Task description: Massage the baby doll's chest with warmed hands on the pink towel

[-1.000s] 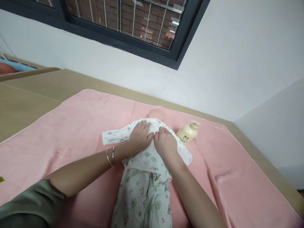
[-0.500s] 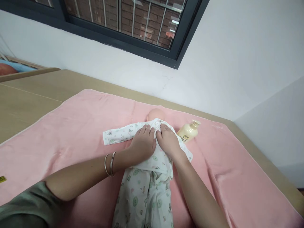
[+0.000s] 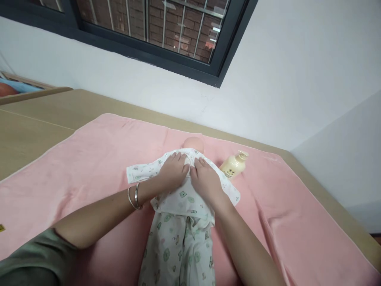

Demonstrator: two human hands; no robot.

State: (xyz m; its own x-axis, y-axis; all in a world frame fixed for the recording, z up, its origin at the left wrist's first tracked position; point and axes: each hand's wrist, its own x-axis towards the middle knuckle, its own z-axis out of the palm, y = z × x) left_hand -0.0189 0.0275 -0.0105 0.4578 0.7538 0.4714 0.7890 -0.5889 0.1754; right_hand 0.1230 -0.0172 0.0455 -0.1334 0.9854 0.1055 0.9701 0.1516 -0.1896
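A baby doll lies on the pink blanket, its smooth bald head [image 3: 193, 144] at the far end and its face not in view. It wears a white printed top [image 3: 187, 196] and matching trousers [image 3: 166, 246], with one sleeve stretched out to the left. My left hand [image 3: 174, 171] rests on the upper part of the top, fingers extended and pointing towards the head. Right beside it, my right hand [image 3: 206, 180] lies on the top too, its fingers laid along the cloth. Fingertips of both hands are near the neckline.
A cream pump bottle [image 3: 233, 165] lies tilted close to the doll's right-hand sleeve. The pink blanket [image 3: 98, 159] covers a tan surface [image 3: 44, 119] against a white wall, under a dark-framed window [image 3: 149, 51]. A small yellow tag [image 3: 1, 227] shows at the left.
My left hand has slid slightly left and up, its fingers nearer the neckline. My right hand stays on the top. The whole view has shifted slightly.
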